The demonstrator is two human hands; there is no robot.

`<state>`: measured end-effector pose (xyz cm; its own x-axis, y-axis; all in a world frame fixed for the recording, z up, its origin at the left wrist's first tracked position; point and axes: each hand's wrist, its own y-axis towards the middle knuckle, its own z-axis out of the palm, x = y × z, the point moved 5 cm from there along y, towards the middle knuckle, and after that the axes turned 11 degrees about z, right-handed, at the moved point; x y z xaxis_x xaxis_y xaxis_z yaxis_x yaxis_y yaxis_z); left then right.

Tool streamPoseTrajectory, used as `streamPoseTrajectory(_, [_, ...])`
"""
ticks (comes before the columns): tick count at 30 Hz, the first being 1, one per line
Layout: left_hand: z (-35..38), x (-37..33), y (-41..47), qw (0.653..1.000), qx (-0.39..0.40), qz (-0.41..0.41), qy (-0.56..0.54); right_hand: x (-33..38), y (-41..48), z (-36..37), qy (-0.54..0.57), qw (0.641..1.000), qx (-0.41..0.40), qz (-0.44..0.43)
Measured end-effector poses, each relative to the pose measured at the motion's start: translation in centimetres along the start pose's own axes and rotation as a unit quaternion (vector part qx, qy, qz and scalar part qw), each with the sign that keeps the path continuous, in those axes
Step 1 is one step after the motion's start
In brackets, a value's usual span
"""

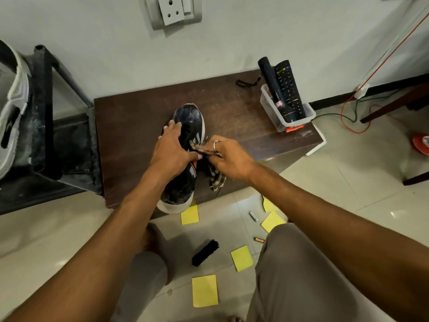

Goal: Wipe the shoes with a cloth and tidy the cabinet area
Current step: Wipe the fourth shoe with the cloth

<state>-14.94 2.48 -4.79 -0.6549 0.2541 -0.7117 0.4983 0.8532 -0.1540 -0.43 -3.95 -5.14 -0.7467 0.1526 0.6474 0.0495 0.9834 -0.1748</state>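
1 dark shoe (185, 140) lies on the brown cabinet (130, 126) top, toe toward the far wall and heel hanging over the near edge. The left hand (170, 151) is spread flat across its upper, fingers open and pressing down, likely to pin it so it will not slide under the rubbing. The right hand (228, 159) has its fingers closed on a checked cloth (214, 176), pinching a fold against the shoe's right side by the stripes; the loose end trails down to the cabinet top. The wiping looks to be in progress on that flank.

A clear tub (286, 112) at the far right corner holds a remote (290, 89) and a torch (270, 77) upright, keeping them clear of the work. On the near floor lie 5 yellow notes (204, 290), a black brush (205, 252) and 2 batteries (259, 239), probably left for the tidying.
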Motion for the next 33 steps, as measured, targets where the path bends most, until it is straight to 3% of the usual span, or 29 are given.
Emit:
streamPoseTrajectory(2, [-0.4,-0.2,0.0,0.999,0.032,0.009,0.022,0.1,0.5,-1.3,0.000,0.999,0.053,0.008])
streamPoseTrajectory(3, [-0.7,-0.3,0.1,0.997,0.055,0.018,0.043,0.2,0.8,-2.3,0.016,0.999,0.038,0.017])
streamPoseTrajectory(6, [-1.5,-0.5,0.1,0.980,0.121,0.046,0.153,0.3,1.7,-5.4,0.048,0.991,-0.120,0.041])
streamPoseTrajectory(7, [-1.7,-0.5,0.0,0.972,0.127,0.054,0.192,0.5,1.8,-5.4,0.034,0.989,-0.140,0.032])
streamPoseTrajectory(9, [-1.7,-0.5,-0.3,0.964,0.115,0.076,0.226,1.2,2.1,-3.8,-0.050,0.994,-0.097,0.006])
streamPoseTrajectory(11, [-1.3,-0.2,-0.8,0.969,0.088,0.091,0.213,1.5,1.8,-2.0,-0.172,0.984,-0.052,-0.013])
streamPoseTrajectory(13, [-1.1,0.4,-1.1,0.977,0.045,0.096,0.187,1.4,1.8,-1.7,-0.213,0.975,-0.059,0.006])
streamPoseTrajectory(16, [-0.7,1.0,-1.3,0.986,0.017,0.092,0.140,1.9,1.9,-1.4,-0.225,0.970,-0.087,0.036])
streamPoseTrajectory(20, [-0.3,1.2,-1.2,0.987,0.016,0.097,0.128,2.3,1.5,-0.8,-0.254,0.966,-0.031,0.034])
streamPoseTrajectory(24, [-0.3,1.2,-1.4,0.991,0.015,0.089,0.095,1.5,2.1,-3.0,-0.281,0.952,-0.085,0.083])
streamPoseTrajectory(28, [-0.2,0.6,-1.7,0.990,0.004,0.095,0.101,2.1,0.9,-0.5,-0.242,0.968,-0.020,0.061])
streamPoseTrajectory(33, [-0.3,0.6,-1.8,0.991,0.015,0.092,0.091,2.1,2.1,-2.5,-0.256,0.953,-0.103,0.125])
